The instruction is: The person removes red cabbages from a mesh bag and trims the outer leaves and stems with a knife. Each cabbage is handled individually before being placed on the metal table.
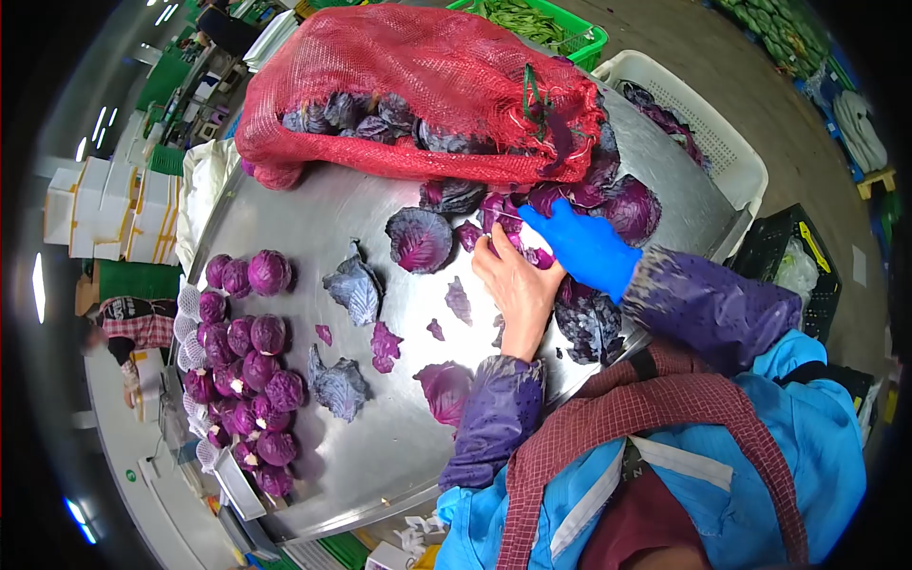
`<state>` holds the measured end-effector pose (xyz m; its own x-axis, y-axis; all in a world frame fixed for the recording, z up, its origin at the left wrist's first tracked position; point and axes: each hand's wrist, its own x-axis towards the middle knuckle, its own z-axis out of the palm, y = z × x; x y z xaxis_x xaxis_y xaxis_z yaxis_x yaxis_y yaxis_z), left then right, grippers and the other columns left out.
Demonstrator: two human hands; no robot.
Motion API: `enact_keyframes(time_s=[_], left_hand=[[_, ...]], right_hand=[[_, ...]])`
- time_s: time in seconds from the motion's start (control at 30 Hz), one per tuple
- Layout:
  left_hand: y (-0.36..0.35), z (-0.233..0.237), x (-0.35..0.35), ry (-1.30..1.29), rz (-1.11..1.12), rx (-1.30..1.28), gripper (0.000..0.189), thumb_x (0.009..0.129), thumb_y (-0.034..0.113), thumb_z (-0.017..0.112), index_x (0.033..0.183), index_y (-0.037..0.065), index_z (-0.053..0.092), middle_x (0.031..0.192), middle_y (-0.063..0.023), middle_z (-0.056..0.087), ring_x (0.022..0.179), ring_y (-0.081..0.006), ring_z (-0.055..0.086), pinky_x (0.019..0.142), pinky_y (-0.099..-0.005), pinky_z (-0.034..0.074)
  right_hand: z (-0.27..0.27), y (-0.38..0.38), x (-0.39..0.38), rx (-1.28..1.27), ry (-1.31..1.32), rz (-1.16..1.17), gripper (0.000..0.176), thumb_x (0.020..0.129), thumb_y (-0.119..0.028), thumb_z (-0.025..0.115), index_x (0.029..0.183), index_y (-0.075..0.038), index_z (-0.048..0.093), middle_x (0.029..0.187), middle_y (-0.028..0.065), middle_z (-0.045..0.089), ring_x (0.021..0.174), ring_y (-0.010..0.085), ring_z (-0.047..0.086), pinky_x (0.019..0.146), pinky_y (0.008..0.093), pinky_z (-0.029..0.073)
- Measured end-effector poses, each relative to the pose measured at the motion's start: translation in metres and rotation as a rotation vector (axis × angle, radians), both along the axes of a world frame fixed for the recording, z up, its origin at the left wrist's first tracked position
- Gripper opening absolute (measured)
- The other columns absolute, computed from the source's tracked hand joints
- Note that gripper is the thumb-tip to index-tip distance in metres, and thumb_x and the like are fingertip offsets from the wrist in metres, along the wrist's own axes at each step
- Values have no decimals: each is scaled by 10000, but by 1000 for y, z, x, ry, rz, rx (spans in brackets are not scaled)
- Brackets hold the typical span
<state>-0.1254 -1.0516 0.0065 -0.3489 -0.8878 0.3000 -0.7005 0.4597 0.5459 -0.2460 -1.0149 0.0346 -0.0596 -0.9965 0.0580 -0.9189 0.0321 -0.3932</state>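
Head view: red cabbage (pixel 494 209) at both hands on a steel worktop (pixel 380 446), near a red mesh sack (pixel 408 62).
Leaf stripping: apparently under way; next move likely calling for a steady hold while freeing outer leaves.
Cabbage: magenta-purple, largely hidden by fingers, with loose leaves (pixel 442 391) scattered nearby.
Left hand (pixel 518 285): bare, fingers bent against the cabbage; firmness of grip impossible to tell.
Right hand (pixel 581 249): blue-gloved, fingers curled close by; anything gripped hidden.

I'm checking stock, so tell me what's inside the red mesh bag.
Several dark purple cabbages show where the side of the red mesh bag gapes. Netting obscures the rest, so what lies deeper can't be seen or counted.
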Motion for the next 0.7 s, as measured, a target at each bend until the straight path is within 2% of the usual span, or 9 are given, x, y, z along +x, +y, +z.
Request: enact_keyframes(time_s=[0.1, 0.17, 0.2, 0.33, 0.4, 0.5, 0.57, 0.63, 0.7], left_hand=[[-5, 6, -3, -32, 39, 88, 940, 564, 411, 794, 1237, -68, 346, 1170, -283, 362, 1070, -420, 369, 852, -518, 383], [-1, 6, -5, -38, 55, 69, 927, 562, 411, 793, 1230, -62, 356, 1170, -269, 366, 1069, -415, 371, 836, -518, 397], [2, 9, -4, -33, 45, 45, 917, 552, 382, 792, 1223, -70, 360, 1153, -261, 377, 1062, -410, 375, 873, -505, 371], [14, 3, -1, -19, 37, -7, 933, 543, 344, 802, 1238, -67, 335, 1170, -258, 365, 1097, -413, 358, 943, -490, 320], [15, -7, 5, 38, 27, 4, 949, 558, 337, 804, 1266, -44, 301, 1204, -251, 333, 1145, -407, 330, 980, -483, 288], [23, -17, 33, 233, -45, 141, 973, 567, 334, 806, 1290, -29, 265, 1238, -236, 300, 1174, -382, 306, 1002, -476, 265], [30, -33, 52, 303, -96, 171, 1028, 583, 331, 807, 1334, 3, 186, 1291, -215, 237, 1236, -357, 237, 1047, -456, 209], [33, -24, 58, 307, -53, 280, 1011, 595, 276, 811, 1346, 12, 188, 1326, -244, 202, 1241, -382, 248, 1034, -469, 239], [27, -16, 53, 322, -35, 384, 1005, 614, 291, 797, 1352, 11, 175, 1331, -241, 189, 1250, -371, 240, 1036, -462, 237]], right_hand=[[2, -20, -14, -52, 55, 39, 424, 822, -165, 510, 1241, -138, 446, 918, 196, 522, 691, 335, 620, 566, 415, 514], [8, -28, -35, -72, 226, 297, 364, 845, -180, 488, 1206, -137, 470, 870, 164, 556, 704, 329, 623, 566, 413, 518], [10, -33, -45, -67, 59, 271, 311, 880, -221, 456, 1178, -138, 486, 844, 146, 588, 732, 323, 624, 575, 409, 520], [-12, -45, -66, 60, 196, 119, 384, 881, -323, 480, 1186, -91, 480, 880, 182, 605, 809, 343, 616, 685, 432, 496], [-21, -41, -52, -39, -214, 24, 413, 808, -309, 579, 1133, -60, 524, 909, 204, 609, 834, 369, 606, 721, 447, 478], [-47, -39, -64, -23, -508, -49, 409, 744, -289, 643, 1057, -36, 567, 924, 216, 609, 848, 380, 598, 726, 452, 475], [-50, -27, -75, -48, -448, -144, 338, 743, -266, 644, 986, -35, 601, 905, 207, 613, 853, 361, 604, 737, 438, 477], [-45, -17, -92, 157, -303, -236, 397, 745, -297, 648, 1075, -90, 572, 963, 191, 609, 896, 363, 592, 741, 437, 476], [-26, -1, -83, 123, -171, -161, 415, 793, -268, 606, 1173, -129, 514, 1004, 173, 592, 893, 352, 593, 738, 423, 478]])
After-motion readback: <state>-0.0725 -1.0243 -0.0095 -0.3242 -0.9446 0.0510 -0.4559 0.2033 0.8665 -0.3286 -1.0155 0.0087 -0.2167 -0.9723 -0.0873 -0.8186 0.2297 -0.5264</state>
